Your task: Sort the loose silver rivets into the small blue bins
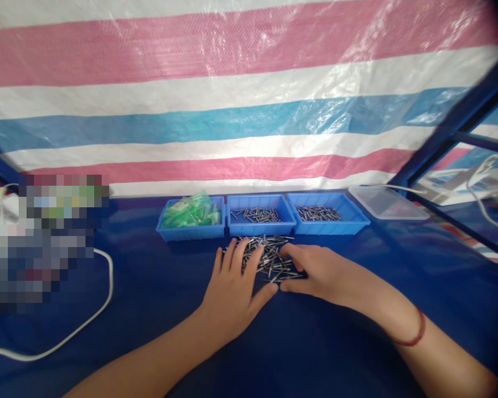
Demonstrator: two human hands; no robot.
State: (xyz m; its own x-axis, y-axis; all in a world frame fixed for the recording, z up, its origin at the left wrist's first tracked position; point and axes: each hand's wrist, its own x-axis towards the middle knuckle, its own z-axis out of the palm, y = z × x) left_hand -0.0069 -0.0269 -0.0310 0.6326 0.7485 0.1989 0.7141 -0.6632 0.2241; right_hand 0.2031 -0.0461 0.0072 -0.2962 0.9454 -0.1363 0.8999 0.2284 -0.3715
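A loose pile of thin silver metal pieces [269, 260], looking like blind rivets, lies on the dark blue tabletop. My left hand [232, 296] rests over the pile's left side, palm down, its fingers spread and touching the pieces. At the right edge is my right hand [321, 273], turned inward with thumb and fingers apart around the pile; some of its fingers are hidden. The two thumb tips come close together at the near side. Just behind the pile, the middle blue bin [259, 227] holds similar pieces.
The left blue bin [191, 233] contains green plastic bags [193, 210]. More small metal pieces [318, 213] lie in the right blue bin [336, 227]. A translucent lid [388, 203] sits farther right. A white cable [111, 276] loops at left; striped sheeting [232, 124] hangs behind.
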